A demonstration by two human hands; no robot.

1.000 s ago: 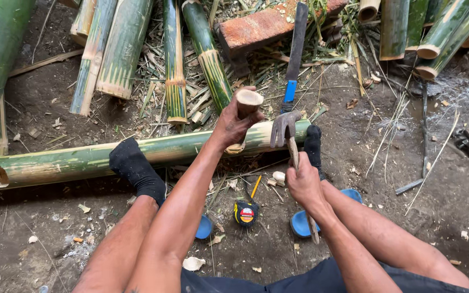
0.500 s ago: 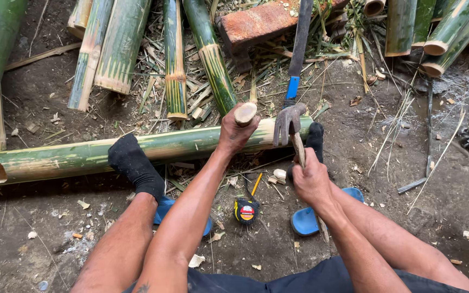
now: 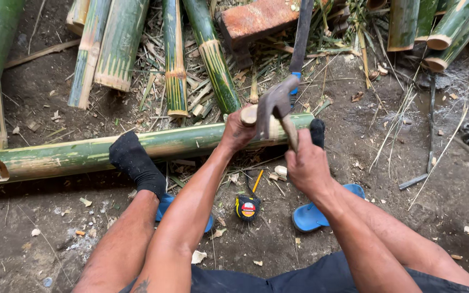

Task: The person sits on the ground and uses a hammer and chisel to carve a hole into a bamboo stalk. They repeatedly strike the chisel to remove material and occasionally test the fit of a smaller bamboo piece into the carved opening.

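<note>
Dirt ground; hammer over peg, bamboo pole.

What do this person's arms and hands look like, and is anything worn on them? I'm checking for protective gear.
Both arms are bare from the hands up to the picture's lower edge: no sleeves show. The left hand and right hand wear no gloves, and no rings, watch or bands are visible. A small dark mark shows on the left arm near the bottom edge, too cut off to make out.
</note>
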